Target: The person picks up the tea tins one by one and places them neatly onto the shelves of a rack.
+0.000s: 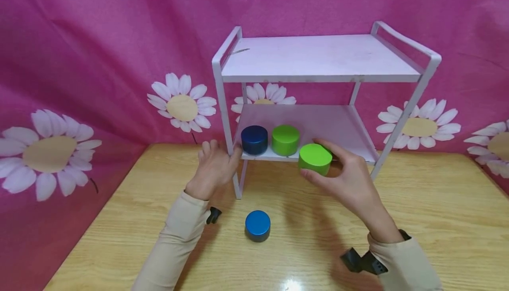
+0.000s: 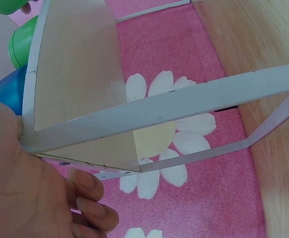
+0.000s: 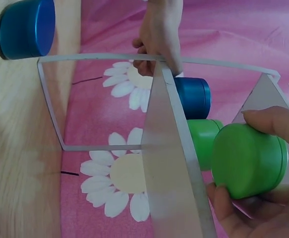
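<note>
My right hand (image 1: pixel 351 178) pinches a round green tin (image 1: pixel 315 158) between thumb and fingers, at the front edge of the rack's lower shelf (image 1: pixel 310 120). In the right wrist view this green tin (image 3: pixel 249 161) overlaps a second one behind it. That second green tin (image 1: pixel 285 140) stands on the lower shelf beside a dark blue tin (image 1: pixel 254 140). At the left front post of the white rack (image 1: pixel 318 78), my left hand (image 1: pixel 214 167) grips the frame, its thumb at the front and fingers curled around the outer side (image 2: pixel 40 193).
Another blue tin (image 1: pixel 257 225) stands on the wooden table (image 1: pixel 159 220) in front of the rack, between my forearms. Behind the rack hangs a pink cloth (image 1: pixel 119 39) with large white daisies. The rack's upper shelf (image 1: pixel 310 56) overhangs the tins.
</note>
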`<state>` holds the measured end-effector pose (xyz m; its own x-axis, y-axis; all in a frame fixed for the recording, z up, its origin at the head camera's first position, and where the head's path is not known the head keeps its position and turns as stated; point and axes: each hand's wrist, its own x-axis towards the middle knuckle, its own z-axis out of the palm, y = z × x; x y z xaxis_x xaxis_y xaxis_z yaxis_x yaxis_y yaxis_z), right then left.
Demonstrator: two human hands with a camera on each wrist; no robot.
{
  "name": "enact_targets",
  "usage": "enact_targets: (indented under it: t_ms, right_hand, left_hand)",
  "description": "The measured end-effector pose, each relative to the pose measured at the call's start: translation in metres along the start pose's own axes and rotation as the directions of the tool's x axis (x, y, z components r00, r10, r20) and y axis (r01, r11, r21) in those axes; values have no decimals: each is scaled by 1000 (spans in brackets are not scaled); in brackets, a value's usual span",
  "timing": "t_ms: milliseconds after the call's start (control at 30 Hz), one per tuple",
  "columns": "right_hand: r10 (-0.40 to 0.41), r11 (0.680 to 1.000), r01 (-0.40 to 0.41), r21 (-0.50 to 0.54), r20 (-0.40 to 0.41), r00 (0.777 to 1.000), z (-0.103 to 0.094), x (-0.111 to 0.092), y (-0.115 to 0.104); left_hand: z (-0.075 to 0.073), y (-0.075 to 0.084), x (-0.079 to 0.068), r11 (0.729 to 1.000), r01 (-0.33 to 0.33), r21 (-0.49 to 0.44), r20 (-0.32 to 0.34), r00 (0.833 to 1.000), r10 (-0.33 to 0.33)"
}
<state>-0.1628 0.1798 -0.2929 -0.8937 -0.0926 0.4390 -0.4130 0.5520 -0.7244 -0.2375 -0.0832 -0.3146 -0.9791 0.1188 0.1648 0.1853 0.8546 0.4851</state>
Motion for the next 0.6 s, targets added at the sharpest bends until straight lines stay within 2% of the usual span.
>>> enact_targets:
  t_ms: [400,600]
  right_hand:
    - [7,1000,-7,-16,-25,1000,-1,8,2]
    - [9,999,-12,-44,-62,998,-1,12,6]
  left_hand:
    - [0,0,0,1000,3,1,10,1000,-3]
    - [0,1,1,1000,11,-4,11,1000,-11]
